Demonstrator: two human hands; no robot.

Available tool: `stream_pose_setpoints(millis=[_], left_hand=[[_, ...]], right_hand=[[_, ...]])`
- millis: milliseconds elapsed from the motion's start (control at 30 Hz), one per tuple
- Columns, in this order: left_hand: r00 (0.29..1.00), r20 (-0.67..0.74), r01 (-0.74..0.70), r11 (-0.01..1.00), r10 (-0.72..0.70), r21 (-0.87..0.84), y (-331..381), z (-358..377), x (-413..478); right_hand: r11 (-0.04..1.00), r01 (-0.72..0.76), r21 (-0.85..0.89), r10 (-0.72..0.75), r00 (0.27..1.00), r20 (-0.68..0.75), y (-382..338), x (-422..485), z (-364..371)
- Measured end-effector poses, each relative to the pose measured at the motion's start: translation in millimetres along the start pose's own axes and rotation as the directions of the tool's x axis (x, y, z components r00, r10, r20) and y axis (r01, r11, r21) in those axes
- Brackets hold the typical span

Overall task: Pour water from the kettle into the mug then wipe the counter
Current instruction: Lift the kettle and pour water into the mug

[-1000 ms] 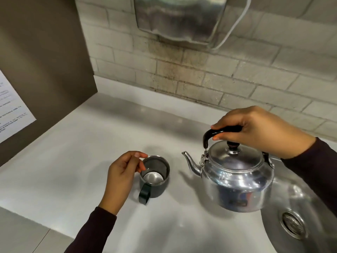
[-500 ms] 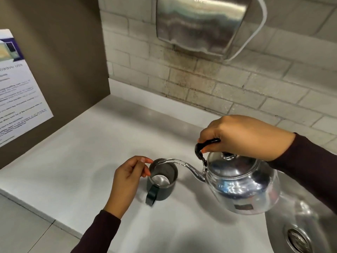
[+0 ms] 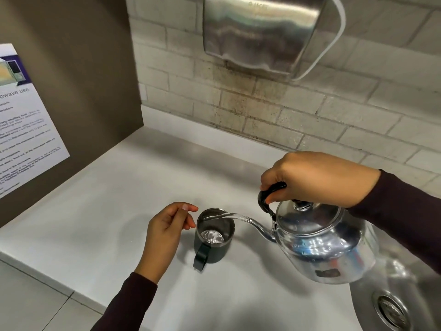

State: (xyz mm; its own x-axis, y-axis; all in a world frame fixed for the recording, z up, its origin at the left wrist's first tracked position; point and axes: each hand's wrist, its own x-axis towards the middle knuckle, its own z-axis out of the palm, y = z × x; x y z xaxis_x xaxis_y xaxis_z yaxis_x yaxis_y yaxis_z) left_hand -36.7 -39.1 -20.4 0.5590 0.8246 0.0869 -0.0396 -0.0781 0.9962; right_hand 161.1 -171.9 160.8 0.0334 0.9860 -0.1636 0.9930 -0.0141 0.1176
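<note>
Right hand [image 3: 317, 179] curled tight around the black handle of the kettle [image 3: 327, 244], lifted off the tabletop [image 3: 100, 206] and tipped spout-down toward the left. Thin stream of water [image 3: 229, 215] arcing from the spout into the mug [image 3: 214, 235]. Left hand [image 3: 167, 231] just beside the mug's left rim, fingers loosely curled and parted, gripping nothing; touching or not, cannot tell. Dark mug upright on the pale tabletop, handle facing the viewer, a little water pooled inside. Steel sink [image 3: 391, 304] at lower right, tiled wall behind, metal hand dryer [image 3: 260, 32] above, printed notice [image 3: 26, 125] on the brown panel at left. Against half a second ago: kettle tipped further, more water in the mug.
</note>
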Motion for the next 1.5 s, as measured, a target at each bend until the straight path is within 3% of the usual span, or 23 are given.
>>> stream_pose_setpoints(millis=[1500], left_hand=[[0.999,0.042,-0.03,0.999,0.031,-0.024,6.7,1.8,12.4]], right_hand=[[0.997,-0.071,-0.034,0.072,0.997,0.022,-17.3,-4.3,-18.5]])
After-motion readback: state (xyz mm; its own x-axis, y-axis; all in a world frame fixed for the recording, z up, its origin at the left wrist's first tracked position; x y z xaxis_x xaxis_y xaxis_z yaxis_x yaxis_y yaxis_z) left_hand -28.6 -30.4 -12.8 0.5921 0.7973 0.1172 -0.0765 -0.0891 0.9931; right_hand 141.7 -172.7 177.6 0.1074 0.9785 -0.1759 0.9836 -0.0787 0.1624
